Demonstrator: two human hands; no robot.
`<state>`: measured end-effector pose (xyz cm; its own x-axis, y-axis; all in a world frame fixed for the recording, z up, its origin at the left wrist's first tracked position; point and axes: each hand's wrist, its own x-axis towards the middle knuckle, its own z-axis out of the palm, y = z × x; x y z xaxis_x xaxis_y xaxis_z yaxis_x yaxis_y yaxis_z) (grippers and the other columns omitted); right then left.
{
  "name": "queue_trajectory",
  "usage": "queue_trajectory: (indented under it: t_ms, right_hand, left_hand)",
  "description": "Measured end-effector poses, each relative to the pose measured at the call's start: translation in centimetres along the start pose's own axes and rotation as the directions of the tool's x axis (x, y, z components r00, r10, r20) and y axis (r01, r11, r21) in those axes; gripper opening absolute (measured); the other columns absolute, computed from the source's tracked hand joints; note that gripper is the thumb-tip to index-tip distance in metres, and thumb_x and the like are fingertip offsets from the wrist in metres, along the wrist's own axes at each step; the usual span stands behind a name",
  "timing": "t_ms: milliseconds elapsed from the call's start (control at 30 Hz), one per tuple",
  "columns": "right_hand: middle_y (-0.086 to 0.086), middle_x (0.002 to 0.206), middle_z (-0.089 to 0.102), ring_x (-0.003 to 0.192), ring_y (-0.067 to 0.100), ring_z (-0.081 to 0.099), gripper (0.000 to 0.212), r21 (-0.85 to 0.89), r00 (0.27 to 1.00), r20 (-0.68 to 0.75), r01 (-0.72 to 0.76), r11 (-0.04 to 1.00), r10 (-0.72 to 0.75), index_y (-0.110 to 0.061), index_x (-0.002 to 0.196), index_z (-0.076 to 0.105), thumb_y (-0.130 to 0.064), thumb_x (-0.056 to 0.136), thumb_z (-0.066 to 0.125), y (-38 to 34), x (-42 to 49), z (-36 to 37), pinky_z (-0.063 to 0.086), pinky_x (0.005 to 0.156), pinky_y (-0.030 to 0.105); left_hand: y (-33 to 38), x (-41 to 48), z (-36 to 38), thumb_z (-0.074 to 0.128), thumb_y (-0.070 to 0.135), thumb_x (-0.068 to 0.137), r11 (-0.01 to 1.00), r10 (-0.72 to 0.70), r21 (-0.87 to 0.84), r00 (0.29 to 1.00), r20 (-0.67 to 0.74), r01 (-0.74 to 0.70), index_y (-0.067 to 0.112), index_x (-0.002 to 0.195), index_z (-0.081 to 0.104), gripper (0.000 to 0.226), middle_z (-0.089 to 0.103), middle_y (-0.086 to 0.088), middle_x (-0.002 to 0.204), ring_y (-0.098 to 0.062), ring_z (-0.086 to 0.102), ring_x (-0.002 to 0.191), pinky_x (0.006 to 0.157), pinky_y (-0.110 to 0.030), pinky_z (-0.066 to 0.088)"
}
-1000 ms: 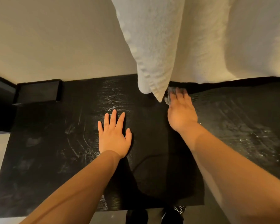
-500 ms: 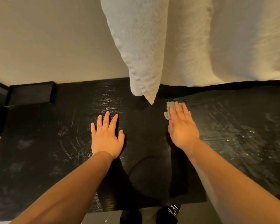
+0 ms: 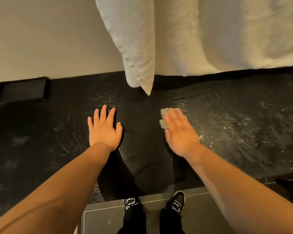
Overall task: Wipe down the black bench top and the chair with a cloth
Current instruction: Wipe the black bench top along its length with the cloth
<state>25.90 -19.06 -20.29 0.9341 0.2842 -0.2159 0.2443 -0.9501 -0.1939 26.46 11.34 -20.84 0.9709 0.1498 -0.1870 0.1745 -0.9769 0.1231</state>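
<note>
Now, black bench top (image 3: 41, 149) w/ streaks + wet specks both sides. Left hand (image 3: 104, 130) flat, fingers spread, bracing. Right hand (image 3: 180, 134) flat, fingers extended, pressing cloth (image 3: 164, 119) mid-bench. Best: even pressure, overlapping strokes, work toward edges.

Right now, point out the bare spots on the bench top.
Bare: the black bench top between the black box and flat left hand, and right of the right hand pressing the grey cloth. Crowded: beneath the hanging white towels.
</note>
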Motion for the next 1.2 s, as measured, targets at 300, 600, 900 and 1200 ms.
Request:
queue_trajectory:
  t_ms: [300, 600, 900, 1200]
  right_hand:
    - [0.007, 0.174, 0.003, 0.16, 0.033, -0.004, 0.067, 0.011, 0.993, 0.043, 0.109, 0.994, -0.11, -0.014, 0.166, 0.015, -0.036, 0.106, 0.034, -7.1, -3.6, 1.6, 0.01, 0.129, 0.051]
    - [0.008, 0.174, 0.011, 0.161, 0.031, 0.0, 0.064, -0.073, 0.996, 0.049, 0.074, 0.995, -0.07, -0.013, 0.166, 0.019, -0.036, 0.107, 0.028, 1.0, -7.4, 1.4, 0.02, 0.127, 0.052]
    - [0.006, 0.175, 0.004, 0.16, 0.033, -0.004, 0.068, 0.002, 0.995, 0.053, 0.09, 0.996, -0.09, -0.016, 0.166, 0.017, -0.04, 0.102, 0.018, -10.3, -9.7, 3.7, 0.008, 0.129, 0.049]
    - [0.005, 0.174, 0.004, 0.161, 0.028, -0.004, 0.064, -0.083, 0.998, 0.065, 0.021, 0.996, -0.016, -0.015, 0.166, 0.013, -0.037, 0.108, 0.027, 1.5, -13.2, 1.6, 0.017, 0.128, 0.049]
  left_hand:
    - [2.4, -2.9, 0.3, 0.019, 0.051, 0.108, 0.998, 0.009, 0.059, 0.993, 0.119, -0.016, 0.027, 0.17, -0.001, 0.07, -0.009, -0.009, 0.177, -0.036, -0.008, 0.163, 0.131, -0.057, 0.003]
    - [1.6, -10.2, 2.2, 0.026, 0.059, 0.1, 0.977, 0.197, 0.062, 0.975, 0.099, -0.203, 0.027, 0.169, 0.017, 0.077, 0.004, -0.008, 0.178, -0.034, 0.0, 0.164, 0.132, -0.054, 0.003]
    - [1.7, -10.4, 2.5, 0.034, 0.057, 0.099, 0.977, 0.206, 0.04, 0.977, 0.046, -0.208, 0.025, 0.168, 0.021, 0.077, 0.007, -0.009, 0.177, -0.034, 0.001, 0.163, 0.131, -0.055, 0.005]
    - [2.5, -11.2, 2.8, 0.036, 0.055, 0.102, 0.993, 0.107, 0.043, 0.994, 0.014, -0.108, 0.03, 0.168, 0.022, 0.072, 0.011, -0.005, 0.177, -0.034, 0.007, 0.163, 0.131, -0.055, 0.009]
